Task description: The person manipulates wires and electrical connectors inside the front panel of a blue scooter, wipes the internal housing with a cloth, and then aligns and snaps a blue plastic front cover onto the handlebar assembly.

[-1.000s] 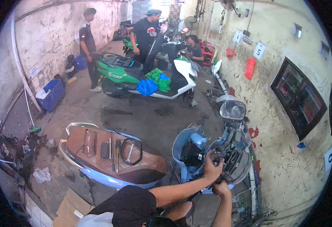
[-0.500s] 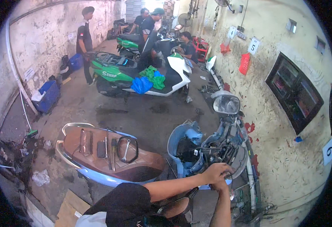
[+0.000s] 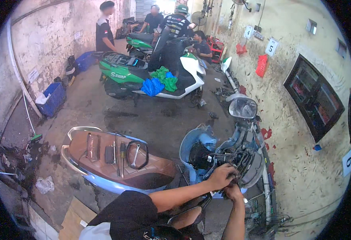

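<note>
In front of me stands a light blue scooter (image 3: pixel 187 154) with its front covers off, showing dark cables (image 3: pixel 239 154) and frame parts. My left hand (image 3: pixel 223 177) reaches across to the handlebar area, fingers curled round a small dark part I cannot make out. Just below and right of it, my right hand (image 3: pixel 234 192) is closed close against the same spot; what it grips is hidden. On the brown scooter seat (image 3: pixel 153 170) lie a combination wrench (image 3: pixel 135 156) inside a black ring-like frame (image 3: pixel 146 150), a screwdriver (image 3: pixel 123 154) and a long metal bar (image 3: pixel 117 160).
A headlight unit (image 3: pixel 242 108) rises beyond the handlebar, near the stained wall (image 3: pixel 295 176). Farther off stands a green and white scooter (image 3: pixel 143 80) with blue and green cloths on it. Several people are around the scooters at the back. Blue crates (image 3: pixel 52 100) line the left wall.
Both my hands have shifted slightly up and left at the handlebar, staying close together. At the back, the people have changed posture, and one in a cap has turned away.
</note>
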